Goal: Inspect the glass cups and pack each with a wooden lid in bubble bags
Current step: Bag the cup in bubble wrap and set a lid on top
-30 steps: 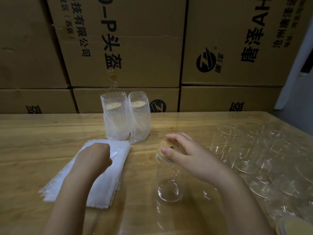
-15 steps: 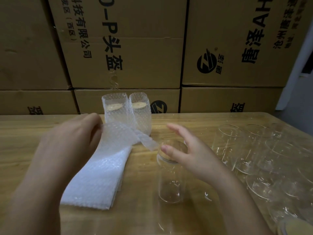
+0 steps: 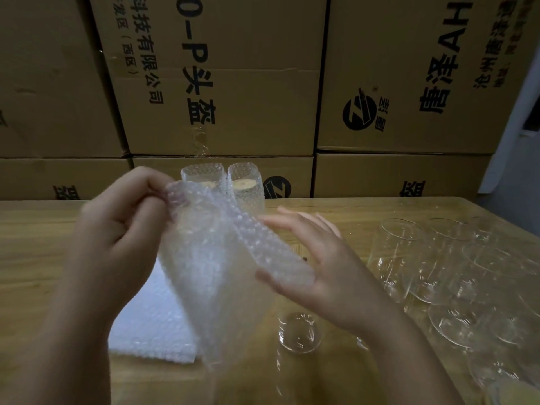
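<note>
Cup (image 3: 298,334) — top behind right hand (image 3: 318,270)

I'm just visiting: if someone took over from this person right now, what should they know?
Left hand pinches a bubble bag by its top edge; right hand, flat, touches it.
One cup stands below the right hand, top hidden.
Done: two bagged cups with lids at the back.
Left: bag this cup, then the bare cups on the right; spare bags lie stacked at left.

Packing station in a storeroom or warehouse. Stacked shipping cartons (image 3: 222,83), printed, form the wall behind a wooden worktop (image 3: 43,244). On it: a flat pile of bubble bags (image 3: 146,325), clustered glass cups (image 3: 455,273), two wrapped cups (image 3: 245,188).
</note>
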